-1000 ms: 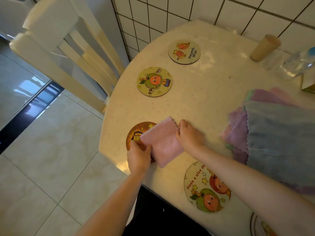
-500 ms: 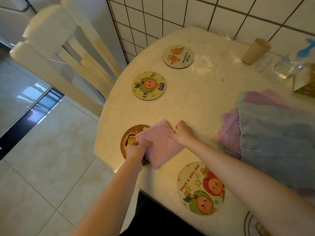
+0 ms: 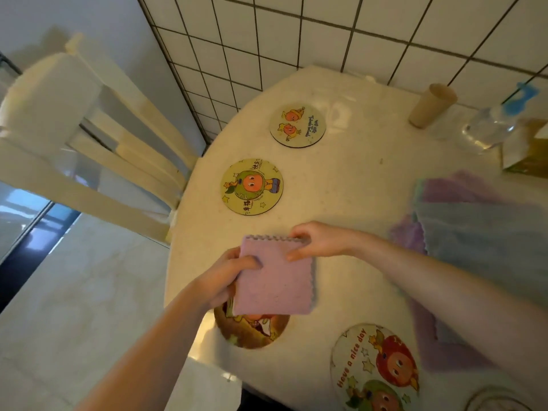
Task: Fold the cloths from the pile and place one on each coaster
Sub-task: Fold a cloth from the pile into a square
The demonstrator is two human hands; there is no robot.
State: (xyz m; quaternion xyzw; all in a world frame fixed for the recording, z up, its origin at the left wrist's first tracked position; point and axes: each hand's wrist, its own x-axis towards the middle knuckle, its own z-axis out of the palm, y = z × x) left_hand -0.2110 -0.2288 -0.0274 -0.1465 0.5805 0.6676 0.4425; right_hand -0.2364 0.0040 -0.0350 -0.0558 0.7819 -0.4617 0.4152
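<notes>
A folded pink cloth is held flat a little above the table by both hands. My left hand grips its left edge and my right hand pinches its far right corner. Beneath its near edge lies a brown coaster, partly hidden. A yellow-green coaster and a white coaster lie farther back. A "Have a nice day" coaster lies near right. The pile of cloths, blue on top of purple ones, sits at the right.
The round table stands against a tiled wall. A cardboard tube, a clear bottle and a box stand at the back right. A cream chair is at the left, with floor below.
The pink cloth was pressed flat on the table over the brown coaster; now both hands hold it lifted and squared, shifted slightly away from the coaster.
</notes>
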